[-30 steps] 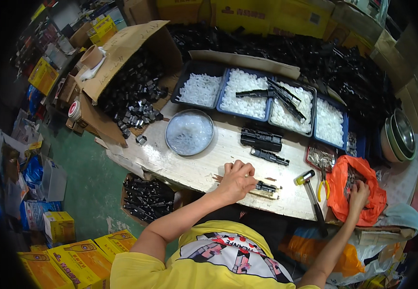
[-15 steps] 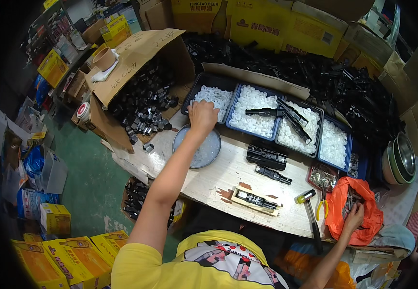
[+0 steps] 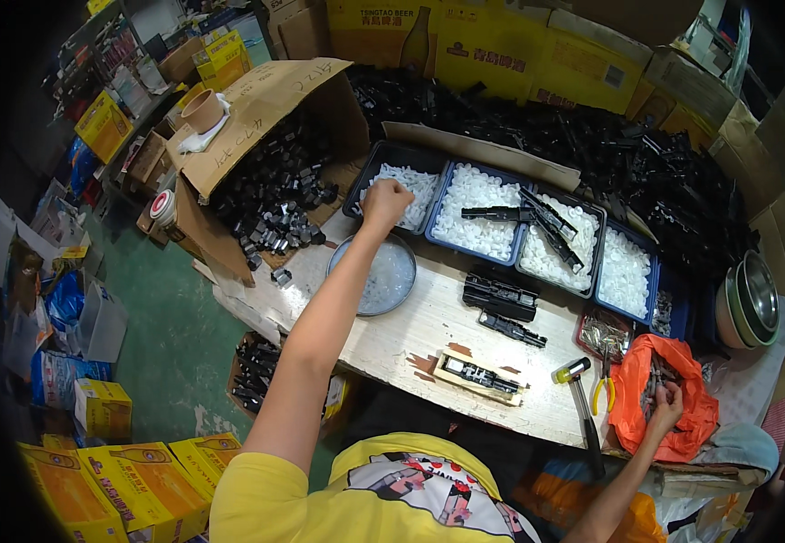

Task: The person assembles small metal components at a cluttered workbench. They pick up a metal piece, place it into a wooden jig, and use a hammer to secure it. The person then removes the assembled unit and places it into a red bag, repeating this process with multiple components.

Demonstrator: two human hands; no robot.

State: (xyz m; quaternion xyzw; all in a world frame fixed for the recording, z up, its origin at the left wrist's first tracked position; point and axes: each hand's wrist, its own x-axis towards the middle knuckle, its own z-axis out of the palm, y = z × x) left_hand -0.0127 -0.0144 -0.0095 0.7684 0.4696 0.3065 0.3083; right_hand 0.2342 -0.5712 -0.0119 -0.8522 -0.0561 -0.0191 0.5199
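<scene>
My left hand [image 3: 386, 203] is closed above a black bin of small white plastic pieces [image 3: 419, 184]. Whatever its fingers hold is too small or hidden to see. On the right, my right hand [image 3: 667, 409] reaches into an orange plastic bag [image 3: 626, 398], its fingers curled among small metal parts [image 3: 656, 378]; what they grip cannot be made out. Between the hands, a light wooden fixture [image 3: 447, 372] holds a black-and-silver part [image 3: 481, 374]. Behind it, black assemblies [image 3: 501, 297] lie on the table. A round grey tray [image 3: 390, 288] sits under my left forearm.
Blue bins of white pieces [image 3: 626, 271] line the back, with black parts [image 3: 551, 226] lying across two. A hammer [image 3: 580, 398] and yellow-handled pliers [image 3: 604, 395] lie beside the bag. A cardboard box [image 3: 256, 109] of dark metal pieces stands left; stacked bowls [image 3: 759, 294] stand right.
My left hand has lifted slightly out of the white pieces, its fingers drawing together. My right hand stays in the orange bag, with only a slight shift.
</scene>
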